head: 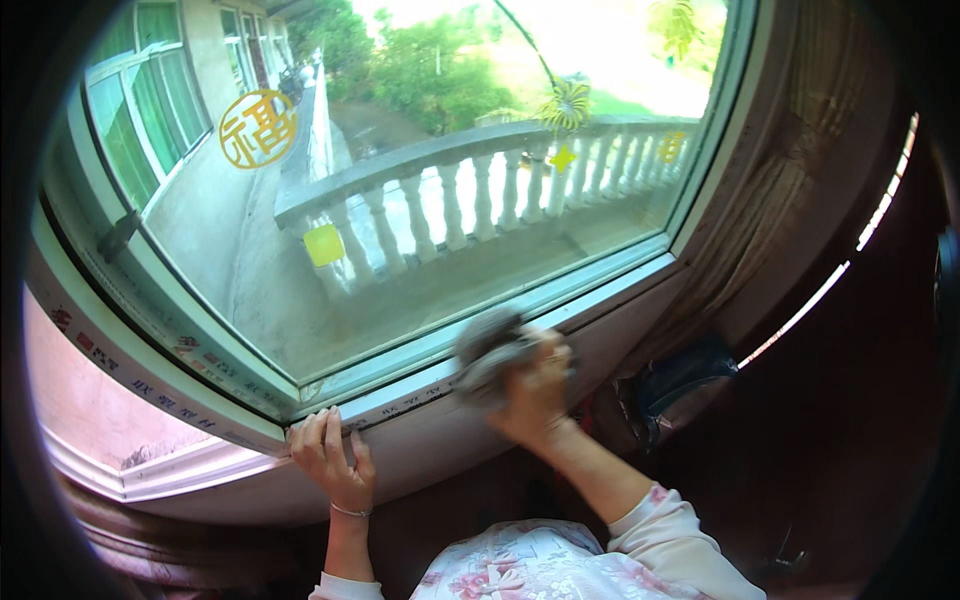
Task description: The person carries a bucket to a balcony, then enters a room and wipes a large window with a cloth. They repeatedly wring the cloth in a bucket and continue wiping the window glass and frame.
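Note:
A window with a white frame (pixel 480 330) stands before me, its glass pane (pixel 450 285) looking out onto a balcony. My right hand (pixel 536 394) holds a bunched grey cloth (pixel 487 360) at the bottom rail of the frame. Motion blurs both the hand and the cloth. At the lower corner, the fingers of my left hand (pixel 334 457) hook over the frame's edge, with a thin bracelet on the wrist. Printed film bearing writing runs along parts of the frame. Yellow stickers, among them a round one (pixel 259 129), are on the pane.
A dark handle (pixel 118 236) sticks out from the left side of the frame. Curtains (pixel 757 195) hang at the right, above a dark glossy object (pixel 686 375) that I cannot identify. Beyond the glass stands a balustrade (pixel 450 195). A pale ledge (pixel 202 469) lies at lower left.

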### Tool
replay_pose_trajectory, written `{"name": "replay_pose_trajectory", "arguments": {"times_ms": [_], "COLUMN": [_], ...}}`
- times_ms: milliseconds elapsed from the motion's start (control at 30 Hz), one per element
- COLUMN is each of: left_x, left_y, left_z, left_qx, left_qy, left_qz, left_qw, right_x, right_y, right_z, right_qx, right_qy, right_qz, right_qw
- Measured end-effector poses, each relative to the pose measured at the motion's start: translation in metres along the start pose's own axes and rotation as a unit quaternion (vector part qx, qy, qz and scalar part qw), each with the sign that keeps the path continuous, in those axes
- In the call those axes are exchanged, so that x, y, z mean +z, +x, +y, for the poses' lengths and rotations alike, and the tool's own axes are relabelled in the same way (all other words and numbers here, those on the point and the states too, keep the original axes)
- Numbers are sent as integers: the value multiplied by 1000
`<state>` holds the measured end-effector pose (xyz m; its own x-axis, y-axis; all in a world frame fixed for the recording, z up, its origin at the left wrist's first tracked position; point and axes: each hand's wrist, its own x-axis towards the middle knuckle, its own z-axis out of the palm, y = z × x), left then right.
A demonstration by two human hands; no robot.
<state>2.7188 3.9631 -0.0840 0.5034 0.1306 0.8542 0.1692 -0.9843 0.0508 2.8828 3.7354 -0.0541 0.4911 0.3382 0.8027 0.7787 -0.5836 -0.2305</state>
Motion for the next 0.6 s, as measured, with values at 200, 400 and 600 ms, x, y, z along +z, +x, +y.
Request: {"name": "replay_pose_trajectory", "arguments": {"times_ms": [200,400,600], "left_x": [4,5,4], "left_y": [-3,-3,-2], "left_z": [-9,-11,-5], "left_qx": [15,23,22], "left_qy": [7,16,10], "left_qz": [28,20,27], "left_qw": [999,999,999], "right_x": [21,0,-40], "right_y": [16,27,27], "right_z": [-104,-37,70], "right_qx": [-112,-114,-56], "right_qy": [159,176,79], "right_qz": [-114,-112,-86], "right_qw": [974,971,992]}}
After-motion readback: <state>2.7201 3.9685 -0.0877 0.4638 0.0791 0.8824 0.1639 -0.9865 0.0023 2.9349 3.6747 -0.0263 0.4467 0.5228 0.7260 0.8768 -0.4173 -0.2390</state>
